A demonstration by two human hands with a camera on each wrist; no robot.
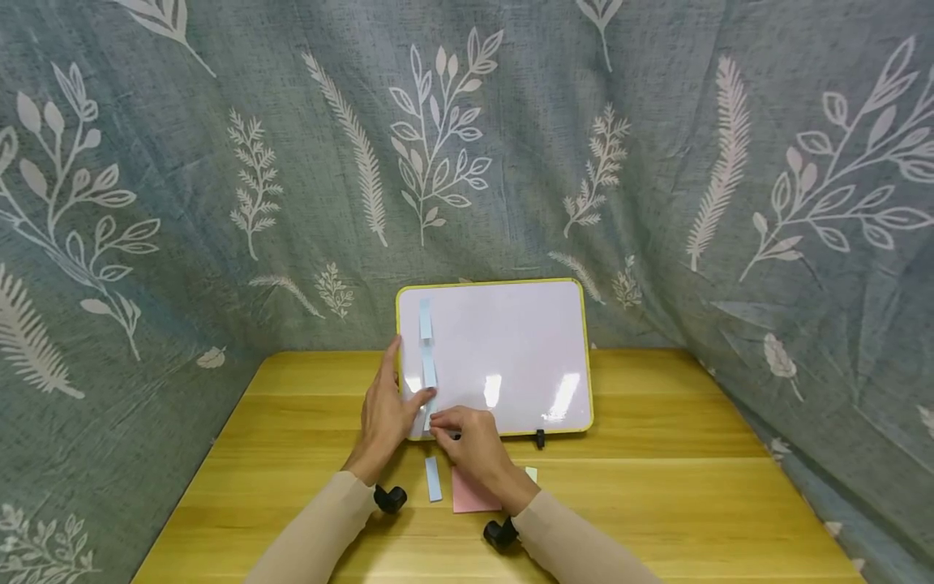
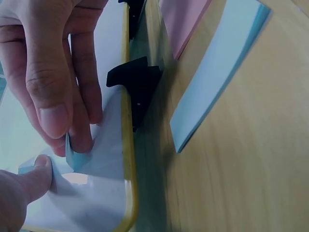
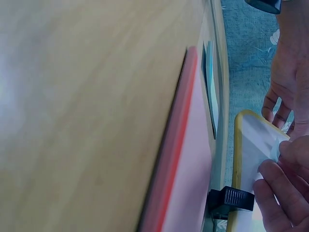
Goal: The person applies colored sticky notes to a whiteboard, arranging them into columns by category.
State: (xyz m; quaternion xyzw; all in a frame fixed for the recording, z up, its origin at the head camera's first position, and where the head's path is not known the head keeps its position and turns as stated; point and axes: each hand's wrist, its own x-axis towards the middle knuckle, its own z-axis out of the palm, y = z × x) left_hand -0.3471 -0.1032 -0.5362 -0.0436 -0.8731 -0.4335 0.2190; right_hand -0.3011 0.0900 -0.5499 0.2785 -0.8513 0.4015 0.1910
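A whiteboard (image 1: pixel 511 349) with a yellow frame leans at the back of the table. Down its left side runs a column of light-blue sticky strips, among them a top strip (image 1: pixel 426 316) and a middle strip (image 1: pixel 429 369). My left hand (image 1: pixel 383 415) holds the board's left edge, fingers along and behind the frame, thumb pressing on the face over the lowest strip. Between thumb and fingertips, my right hand (image 1: pixel 476 442) pinches the lower end of that lowest strip (image 2: pixel 75 160), which bends away from the board in the left wrist view.
Black supports (image 2: pixel 137 89) hold the board's lower edge. On the wooden table (image 1: pixel 657 487) before it lie a pad of blue strips (image 1: pixel 434 478), a pink sticky-note pad (image 1: pixel 470 496) and a pale green piece (image 1: pixel 531 473), partly behind the right wrist. A patterned curtain (image 1: pixel 292 203) surrounds the table.
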